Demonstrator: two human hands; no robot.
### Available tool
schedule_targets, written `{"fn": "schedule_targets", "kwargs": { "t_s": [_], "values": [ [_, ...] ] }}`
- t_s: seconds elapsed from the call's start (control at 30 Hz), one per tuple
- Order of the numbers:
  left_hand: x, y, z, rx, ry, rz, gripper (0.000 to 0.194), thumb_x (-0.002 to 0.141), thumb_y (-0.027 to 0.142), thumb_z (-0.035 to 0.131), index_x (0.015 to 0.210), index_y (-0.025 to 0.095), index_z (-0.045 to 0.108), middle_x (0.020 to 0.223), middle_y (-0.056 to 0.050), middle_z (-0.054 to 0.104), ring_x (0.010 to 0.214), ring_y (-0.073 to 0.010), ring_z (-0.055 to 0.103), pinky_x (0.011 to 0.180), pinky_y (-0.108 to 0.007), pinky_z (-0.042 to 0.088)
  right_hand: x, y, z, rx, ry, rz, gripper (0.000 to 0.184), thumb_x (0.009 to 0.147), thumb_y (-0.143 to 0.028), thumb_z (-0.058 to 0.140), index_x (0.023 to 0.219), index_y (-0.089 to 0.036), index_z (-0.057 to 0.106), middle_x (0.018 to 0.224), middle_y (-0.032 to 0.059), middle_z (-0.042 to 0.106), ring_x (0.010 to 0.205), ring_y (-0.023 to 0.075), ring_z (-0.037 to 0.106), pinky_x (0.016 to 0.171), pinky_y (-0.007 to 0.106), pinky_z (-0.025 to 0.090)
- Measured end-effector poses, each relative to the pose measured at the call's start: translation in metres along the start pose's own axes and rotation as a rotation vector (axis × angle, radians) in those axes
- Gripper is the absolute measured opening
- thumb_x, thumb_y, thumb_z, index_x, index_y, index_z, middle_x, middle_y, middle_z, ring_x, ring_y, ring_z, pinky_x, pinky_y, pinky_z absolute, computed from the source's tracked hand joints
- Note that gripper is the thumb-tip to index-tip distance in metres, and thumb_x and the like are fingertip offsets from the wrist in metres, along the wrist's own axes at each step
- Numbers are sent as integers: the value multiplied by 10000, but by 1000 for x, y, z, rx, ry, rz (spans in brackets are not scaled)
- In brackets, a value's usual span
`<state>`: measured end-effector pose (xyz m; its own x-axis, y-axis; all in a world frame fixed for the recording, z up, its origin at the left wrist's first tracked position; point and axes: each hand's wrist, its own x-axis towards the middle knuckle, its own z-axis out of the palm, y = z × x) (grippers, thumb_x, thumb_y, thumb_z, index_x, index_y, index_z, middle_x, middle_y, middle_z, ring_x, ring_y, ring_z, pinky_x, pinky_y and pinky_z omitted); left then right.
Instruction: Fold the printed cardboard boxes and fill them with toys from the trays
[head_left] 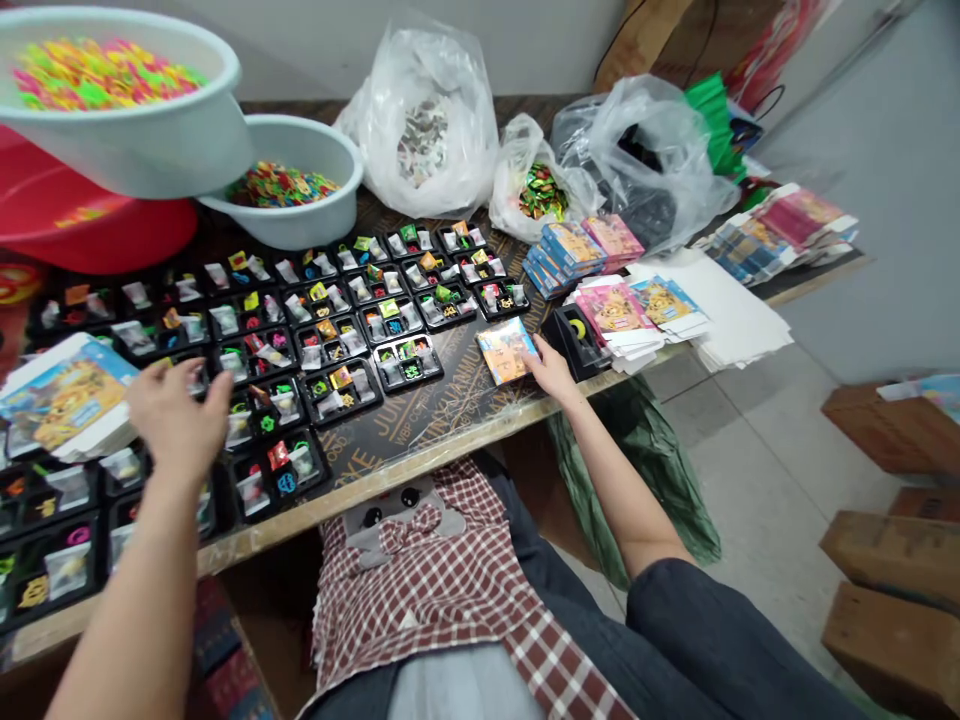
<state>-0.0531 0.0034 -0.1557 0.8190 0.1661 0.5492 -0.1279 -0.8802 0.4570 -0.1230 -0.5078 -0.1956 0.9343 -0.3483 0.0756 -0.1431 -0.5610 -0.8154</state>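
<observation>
My right hand (553, 372) grips the right edge of a small printed cardboard box (504, 350) lying on the dark tabletop. My left hand (180, 415) is over the rows of black plastic trays at the left, its fingers curved and apart, holding nothing I can see. Close beside it, a stack of flat printed cartons (75, 395) rests on some trays. Each black tray (409, 362) has compartments with small colourful toys and little packets. To the right of my right hand stands a black tray (574, 335), tilted, near stacked pink cartons (615, 308) and blue cartons (667, 300).
Pale blue basins (300, 235) and a red basin (112, 240) hold colourful small pieces at the back left. Plastic bags (427, 150) stand along the wall. Filled blue boxes (562, 255) are stacked behind the cartons. Brown cardboard boxes (892, 640) sit on the floor at right.
</observation>
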Motion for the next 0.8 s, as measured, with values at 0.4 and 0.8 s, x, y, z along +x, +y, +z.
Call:
{"fn": "schedule_targets", "kwargs": {
  "t_s": [0.4,0.8],
  "values": [
    [33,-55,-60,377,-242,-737,660,713,604,725,1084,99,516,1219,-265,614,1217,-467,530,990,-628,417,-27,3,42,-588,-56,-356,564,929,-373,477,1443,-142,459,1492,256,423,1384,425,369,1042,637,350],
    [36,-57,-86,-137,299,-825,612,620,171,697,1212,127,550,1152,-132,675,1151,-300,623,1023,-470,472,-34,-16,35,-449,77,-437,550,922,-497,479,1352,-170,581,1475,231,456,1357,441,426,1040,669,357]
  ]
}}
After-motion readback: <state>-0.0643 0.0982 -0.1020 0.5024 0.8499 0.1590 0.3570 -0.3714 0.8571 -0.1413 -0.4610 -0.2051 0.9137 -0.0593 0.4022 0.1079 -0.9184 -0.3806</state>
